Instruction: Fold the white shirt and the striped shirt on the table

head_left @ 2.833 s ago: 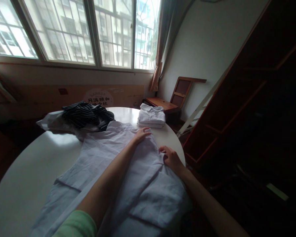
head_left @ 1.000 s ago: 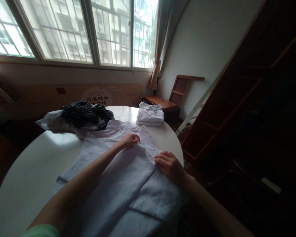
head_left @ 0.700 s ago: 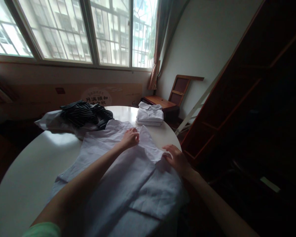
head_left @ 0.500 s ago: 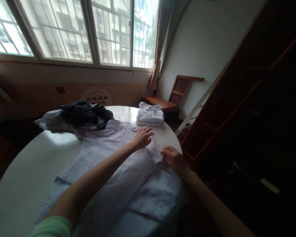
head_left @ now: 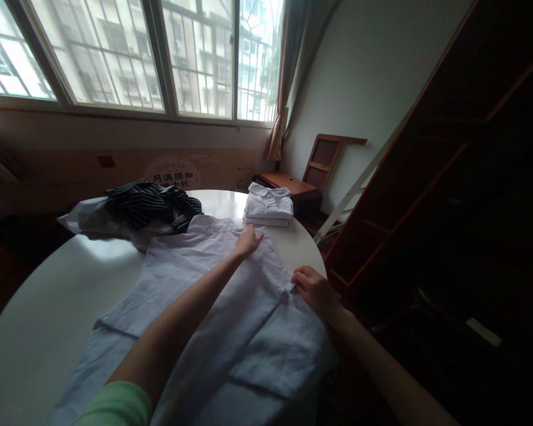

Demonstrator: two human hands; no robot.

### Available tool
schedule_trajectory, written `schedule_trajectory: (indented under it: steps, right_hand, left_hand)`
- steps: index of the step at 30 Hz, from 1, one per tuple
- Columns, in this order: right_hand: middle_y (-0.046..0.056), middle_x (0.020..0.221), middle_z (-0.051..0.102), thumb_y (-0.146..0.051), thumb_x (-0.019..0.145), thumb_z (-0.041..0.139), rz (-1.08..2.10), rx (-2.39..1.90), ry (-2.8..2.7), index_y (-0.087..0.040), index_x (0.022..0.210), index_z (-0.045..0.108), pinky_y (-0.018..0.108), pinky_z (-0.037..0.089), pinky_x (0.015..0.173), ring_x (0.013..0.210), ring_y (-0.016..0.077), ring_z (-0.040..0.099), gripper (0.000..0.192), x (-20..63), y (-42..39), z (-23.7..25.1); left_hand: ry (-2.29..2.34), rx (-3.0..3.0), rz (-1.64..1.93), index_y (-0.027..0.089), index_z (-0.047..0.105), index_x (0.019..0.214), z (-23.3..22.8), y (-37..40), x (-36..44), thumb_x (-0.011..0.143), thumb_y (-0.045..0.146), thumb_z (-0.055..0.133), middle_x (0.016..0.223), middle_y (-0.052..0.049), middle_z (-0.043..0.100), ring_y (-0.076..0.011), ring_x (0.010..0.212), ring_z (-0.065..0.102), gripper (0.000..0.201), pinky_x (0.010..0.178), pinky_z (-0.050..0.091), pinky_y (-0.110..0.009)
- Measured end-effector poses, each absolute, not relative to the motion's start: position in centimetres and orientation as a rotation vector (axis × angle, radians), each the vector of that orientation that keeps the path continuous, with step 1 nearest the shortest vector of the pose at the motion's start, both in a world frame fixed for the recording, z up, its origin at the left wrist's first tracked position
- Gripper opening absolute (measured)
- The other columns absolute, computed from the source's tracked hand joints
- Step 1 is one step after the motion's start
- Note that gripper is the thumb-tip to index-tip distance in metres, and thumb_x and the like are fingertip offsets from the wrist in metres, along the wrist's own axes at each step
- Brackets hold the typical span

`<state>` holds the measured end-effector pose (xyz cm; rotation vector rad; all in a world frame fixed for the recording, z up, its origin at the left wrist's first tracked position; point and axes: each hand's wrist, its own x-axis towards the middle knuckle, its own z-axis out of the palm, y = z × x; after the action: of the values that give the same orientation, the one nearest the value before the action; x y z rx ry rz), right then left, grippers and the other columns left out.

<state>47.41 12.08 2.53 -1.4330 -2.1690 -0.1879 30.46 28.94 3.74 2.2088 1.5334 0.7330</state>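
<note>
Left hand (head_left: 249, 241), fingers spread a moment ago, now curled on white garment (head_left: 173, 275) near its upper edge

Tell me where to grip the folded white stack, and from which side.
Come from left and right together, probably, and lift under both side edges of the folded stack. It lies flat on the table in layers, its collar on top, so pinching that collar might raise only the uppermost piece.

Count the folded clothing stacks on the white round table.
1: a stack of folded white shirts, on the table at far right, beyond the left hand and the spread white shirt. Anything behind the crumpled striped clothing would be hidden.
</note>
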Motion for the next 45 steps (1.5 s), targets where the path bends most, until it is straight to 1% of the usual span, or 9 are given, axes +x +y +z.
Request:
schedule_trajectory:
  steps: [4, 10, 16, 23, 30, 32, 37, 41, 45]
  right_hand:
    - [0.003, 0.079, 0.055, 0.000, 0.069, 0.049, -0.199, -1.426, -2.153, -0.018, 0.071, 0.054, 0.026, 0.043, 0.068, 0.076, 0.0157, 0.052, 0.019, 47.3, 12.1, 2.6]
    - [0.004, 0.078, 0.055, 0.001, 0.069, 0.047, -0.242, -1.399, -2.172, -0.019, 0.070, 0.054, 0.026, 0.043, 0.066, 0.076, 0.0162, 0.052, 0.021, 47.4, 12.0, 2.8]
    - [0.004, 0.076, 0.056, -0.001, 0.071, 0.049, -0.280, -1.357, -2.229, -0.018, 0.070, 0.054, 0.026, 0.042, 0.065, 0.073, 0.0163, 0.051, 0.018, 47.1, 11.7, 3.4]
    - [0.004, 0.074, 0.058, -0.001, 0.072, 0.050, -0.320, -1.348, -2.296, -0.018, 0.069, 0.055, 0.026, 0.041, 0.066, 0.073, 0.0165, 0.050, 0.018, 47.0, 11.6, 3.7]
    - [0.003, 0.069, 0.058, -0.002, 0.075, 0.049, -0.271, -1.257, -2.387, -0.017, 0.068, 0.056, 0.025, 0.041, 0.064, 0.072, 0.0154, 0.050, 0.018, 47.2, 11.4, 3.7]
    - [0.003, 0.068, 0.058, -0.002, 0.075, 0.049, -0.257, -1.254, -2.384, -0.017, 0.068, 0.057, 0.024, 0.041, 0.064, 0.072, 0.0154, 0.051, 0.019, 47.3, 11.3, 3.6]
    - [0.004, 0.070, 0.059, -0.003, 0.077, 0.045, -0.220, -1.274, -2.369, -0.018, 0.073, 0.059, 0.026, 0.043, 0.066, 0.075, 0.0157, 0.053, 0.020, 47.5, 11.3, 3.3]
    - [0.004, 0.071, 0.059, -0.005, 0.078, 0.046, -0.205, -1.286, -2.356, -0.017, 0.074, 0.059, 0.026, 0.044, 0.066, 0.074, 0.0154, 0.053, 0.019, 47.4, 11.3, 3.3]
    - [0.004, 0.069, 0.060, -0.005, 0.077, 0.047, -0.245, -1.302, -2.351, -0.017, 0.072, 0.059, 0.026, 0.043, 0.064, 0.072, 0.0159, 0.053, 0.017, 47.4, 11.3, 3.2]
  left_hand:
    - [1.518, 2.176, 0.698, 0.014, 0.042, 0.115, 3.4, 29.5, 29.9, 0.079, 0.030, 0.050, 0.097, -0.009, 0.063, -0.0179, 0.086, 0.059, 0.040, 0.072, 0.044, -0.025]
    - [1.501, 2.224, 0.732, 0.020, 0.040, 0.120, 3.2, 28.0, 29.0, 0.081, 0.019, 0.041, 0.103, -0.009, 0.061, -0.0197, 0.094, 0.057, 0.039, 0.077, 0.041, -0.029]
    - [1.578, 2.293, 0.680, 0.025, 0.043, 0.118, 3.0, 27.2, 27.9, 0.079, 0.017, 0.040, 0.095, -0.004, 0.064, -0.0186, 0.087, 0.059, 0.040, 0.071, 0.042, -0.027]
    - [1.688, 2.438, 0.525, 0.021, 0.048, 0.110, 2.9, 26.4, 27.8, 0.078, 0.022, 0.041, 0.089, -0.008, 0.065, -0.0220, 0.081, 0.061, 0.033, 0.066, 0.042, -0.029]
    - [1.681, 2.534, 0.479, 0.017, 0.048, 0.109, 2.9, 26.0, 28.0, 0.079, 0.017, 0.039, 0.089, -0.010, 0.063, -0.0224, 0.084, 0.060, 0.032, 0.074, 0.041, -0.033]
    - [1.659, 2.572, 0.565, 0.016, 0.048, 0.110, 2.9, 25.9, 28.0, 0.078, 0.015, 0.040, 0.096, -0.012, 0.060, -0.0236, 0.090, 0.056, 0.033, 0.078, 0.041, -0.036]
    - [1.276, 2.785, 0.781, 0.019, 0.043, 0.119, 3.0, 25.8, 28.2, 0.077, 0.010, 0.042, 0.118, -0.011, 0.047, -0.0222, 0.108, 0.044, 0.043, 0.090, 0.038, -0.037]
    - [0.804, 2.909, 0.725, 0.021, 0.050, 0.113, 2.4, 26.3, 28.4, 0.080, 0.012, 0.038, 0.118, -0.006, 0.051, -0.0167, 0.106, 0.047, 0.036, 0.091, 0.039, -0.032]
    - [0.821, 2.908, 0.680, 0.020, 0.053, 0.111, 1.4, 27.0, 28.3, 0.083, 0.021, 0.038, 0.119, -0.008, 0.051, -0.0178, 0.110, 0.046, 0.032, 0.092, 0.038, -0.033]
